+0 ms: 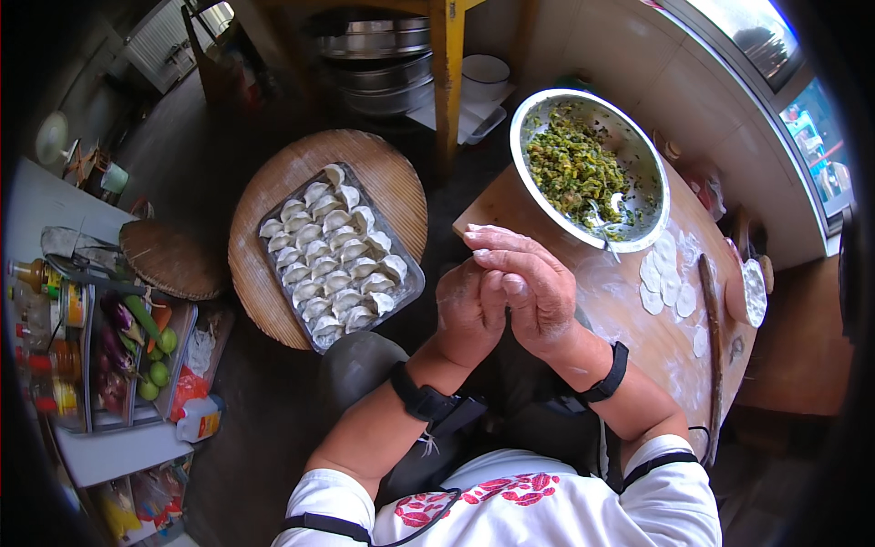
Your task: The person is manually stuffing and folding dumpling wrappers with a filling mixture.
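My left hand and my right hand are pressed together in front of me, floury, fingers curled over each other. Whatever may lie between the palms is hidden. To their left, a tray of folded dumplings in rows rests on a round ridged wooden board. Beyond my right hand, a metal bowl holds chopped green filling and a spoon. Round dough wrappers lie on the floured wooden board, beside a thin wooden rolling pin.
A bowl of flour stands at the board's far right. On the left, a shelf bears bottles, eggplants and green vegetables near a round woven lid. A yellow wooden leg and stacked steel pots stand ahead.
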`<control>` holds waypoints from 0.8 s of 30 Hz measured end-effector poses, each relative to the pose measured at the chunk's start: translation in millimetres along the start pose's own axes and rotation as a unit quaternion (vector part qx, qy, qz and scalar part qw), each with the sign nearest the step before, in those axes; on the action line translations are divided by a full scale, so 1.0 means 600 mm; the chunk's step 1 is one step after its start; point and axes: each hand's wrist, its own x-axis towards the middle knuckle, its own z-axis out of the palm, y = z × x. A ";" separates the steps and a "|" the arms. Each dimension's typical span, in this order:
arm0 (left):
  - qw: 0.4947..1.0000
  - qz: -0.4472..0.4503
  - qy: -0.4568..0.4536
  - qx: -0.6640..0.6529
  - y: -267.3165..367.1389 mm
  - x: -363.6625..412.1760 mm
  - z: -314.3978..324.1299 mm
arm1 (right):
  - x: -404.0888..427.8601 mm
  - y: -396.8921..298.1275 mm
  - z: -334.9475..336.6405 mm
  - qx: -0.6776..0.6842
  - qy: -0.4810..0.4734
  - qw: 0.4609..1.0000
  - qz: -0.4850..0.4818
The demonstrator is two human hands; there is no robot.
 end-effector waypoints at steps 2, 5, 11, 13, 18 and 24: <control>1.000 0.004 -0.008 0.017 -0.001 -0.001 0.001 | 0.000 -0.001 0.003 -0.022 0.016 1.000 -0.001; 1.000 0.009 -0.007 0.024 -0.005 -0.002 0.003 | -0.001 -0.003 0.007 -0.038 0.020 0.999 0.020; 1.000 -0.021 -0.012 0.019 -0.003 -0.004 0.000 | 0.000 0.001 0.013 -0.042 0.018 0.999 0.022; 0.999 -0.010 -0.006 0.052 -0.005 -0.005 0.001 | 0.001 0.002 0.013 -0.041 0.015 0.999 0.022; 0.988 -0.150 -0.039 -0.018 -0.010 -0.004 0.008 | 0.000 0.026 0.011 -0.043 0.012 0.995 0.090; 0.735 -0.458 -0.010 -0.500 -0.027 0.014 -0.011 | -0.008 0.026 0.003 0.030 0.003 0.973 0.230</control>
